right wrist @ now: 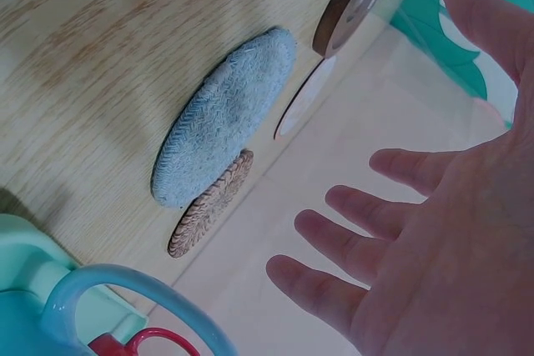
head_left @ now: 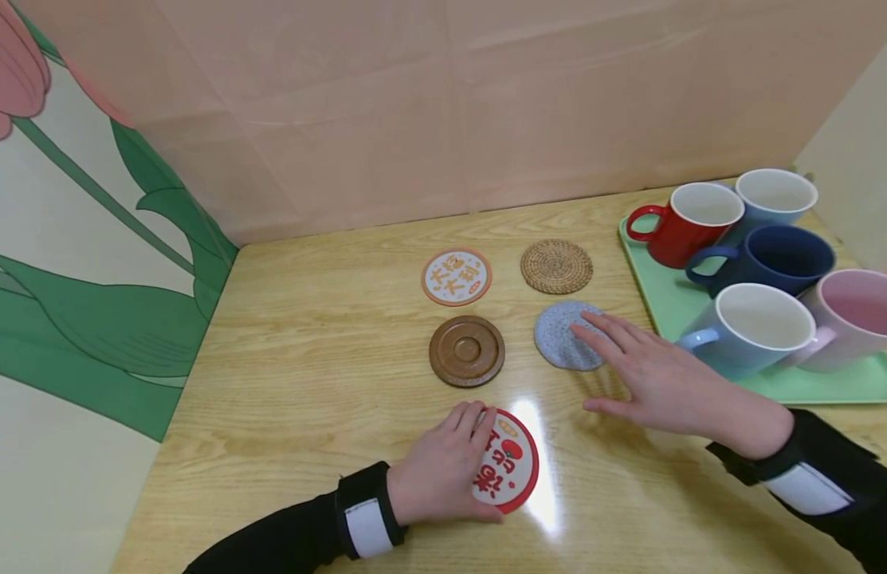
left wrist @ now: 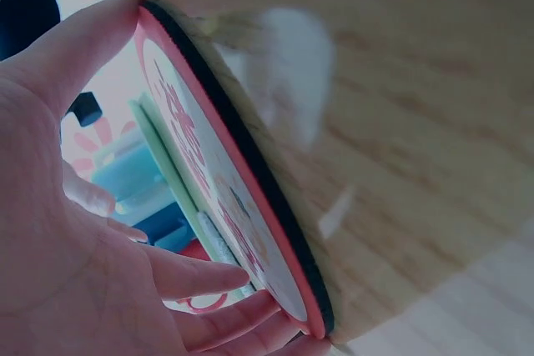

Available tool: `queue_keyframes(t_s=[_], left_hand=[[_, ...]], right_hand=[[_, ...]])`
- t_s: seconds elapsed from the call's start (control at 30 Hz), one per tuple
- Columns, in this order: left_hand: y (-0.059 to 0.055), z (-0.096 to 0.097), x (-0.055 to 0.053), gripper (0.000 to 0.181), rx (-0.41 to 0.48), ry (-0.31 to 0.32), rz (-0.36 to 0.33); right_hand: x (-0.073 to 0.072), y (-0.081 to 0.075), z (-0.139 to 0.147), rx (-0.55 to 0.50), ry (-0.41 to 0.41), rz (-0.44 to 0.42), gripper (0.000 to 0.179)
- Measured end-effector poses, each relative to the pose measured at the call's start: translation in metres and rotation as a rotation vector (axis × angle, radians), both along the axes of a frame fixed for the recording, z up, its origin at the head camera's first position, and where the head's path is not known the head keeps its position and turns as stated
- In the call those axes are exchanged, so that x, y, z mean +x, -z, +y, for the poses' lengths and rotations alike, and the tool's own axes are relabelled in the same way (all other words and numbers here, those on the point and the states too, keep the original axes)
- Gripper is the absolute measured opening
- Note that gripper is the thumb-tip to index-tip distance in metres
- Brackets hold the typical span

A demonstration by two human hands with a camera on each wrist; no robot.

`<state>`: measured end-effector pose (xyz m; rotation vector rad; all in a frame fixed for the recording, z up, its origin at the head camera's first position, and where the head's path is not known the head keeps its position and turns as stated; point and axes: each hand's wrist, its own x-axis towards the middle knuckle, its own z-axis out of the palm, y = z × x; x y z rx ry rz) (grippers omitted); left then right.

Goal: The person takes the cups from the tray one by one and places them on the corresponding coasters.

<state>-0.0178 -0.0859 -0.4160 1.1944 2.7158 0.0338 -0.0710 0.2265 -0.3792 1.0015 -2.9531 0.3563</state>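
Observation:
My left hand spans a round red-rimmed coaster with red characters, at the table's near side. In the left wrist view, the thumb grips one edge of that coaster and fingertips meet the opposite edge; its dark underside lies at the wood. Spread and holding nothing, my right hand hovers beside a blue-grey woven coaster, its fingertips overlapping it in the head view. The right wrist view shows a gap between those fingers and the blue coaster.
A brown wooden coaster, an orange-rimmed coaster and a rattan coaster lie farther back. At the right, a green tray carries several mugs, among them a red mug and a light-blue mug. A pinkish sheet hangs behind.

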Motion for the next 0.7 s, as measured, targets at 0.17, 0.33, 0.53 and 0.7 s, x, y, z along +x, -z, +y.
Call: queue_keyframes(t_s=[0.17, 0.33, 0.53, 0.7], left_hand=[[-0.001, 0.001, 0.0, 0.119, 0.003, -0.012, -0.025], [-0.001, 0.001, -0.001, 0.12, 0.003, -0.009, -0.041], [-0.005, -0.002, -0.004, 0.116, 0.036, -0.026, -0.107], [-0.014, -0.006, -0.014, 0.105, 0.086, -0.088, -0.164]], right_hand=[[0.0, 0.001, 0.0, -0.009, -0.002, 0.009, 0.093], [0.0, 0.001, 0.0, -0.01, -0.004, 0.013, 0.093], [0.001, 0.002, 0.002, -0.02, -0.006, 0.026, 0.093], [0.003, 0.003, 0.004, -0.044, -0.02, 0.071, 0.092]])
